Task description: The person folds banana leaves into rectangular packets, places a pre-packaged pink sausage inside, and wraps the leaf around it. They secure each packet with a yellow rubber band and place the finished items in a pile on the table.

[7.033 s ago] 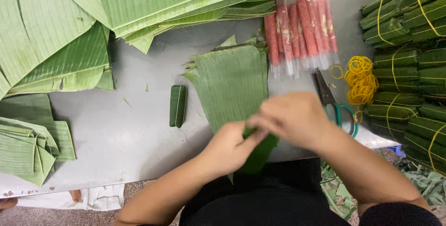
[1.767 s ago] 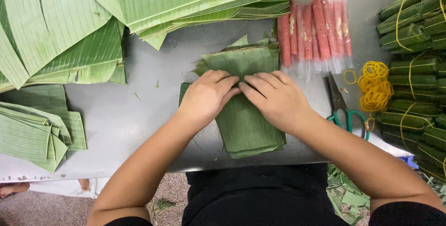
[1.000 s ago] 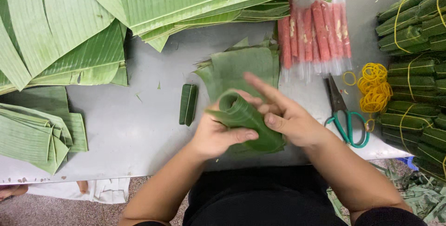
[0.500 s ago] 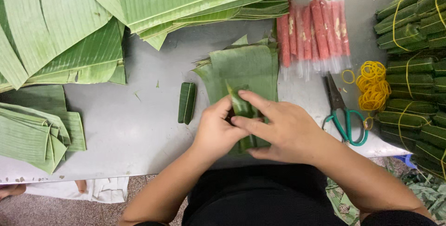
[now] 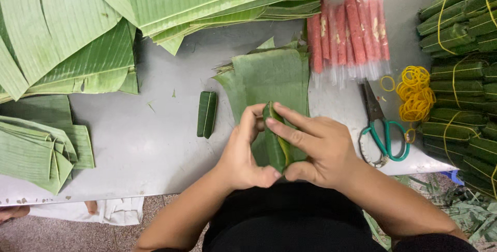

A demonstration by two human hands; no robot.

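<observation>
Both hands grip a narrow roll wrapped in green banana leaf (image 5: 276, 140), held upright over the near edge of the grey table (image 5: 145, 143). My left hand (image 5: 246, 153) clasps its left side with the thumb under the bottom end. My right hand (image 5: 316, 146) lies across its right side, fingers pressing the top end. Just behind the hands lies a stack of cut leaf sheets (image 5: 269, 76). A finished wrapped roll (image 5: 207, 113) lies alone on the table to the left.
Large banana leaves (image 5: 155, 3) cover the back and left. Folded leaf pieces (image 5: 36, 148) sit at near left. Pink sausages in clear wrap (image 5: 349, 37), green-handled scissors (image 5: 383, 127), yellow rubber bands (image 5: 414, 91) and tied leaf bundles (image 5: 461, 76) fill the right.
The leaf sheet was pressed flat on the stack, then lifted and rolled around its filling. It is now a tight narrow roll pinched between both hands.
</observation>
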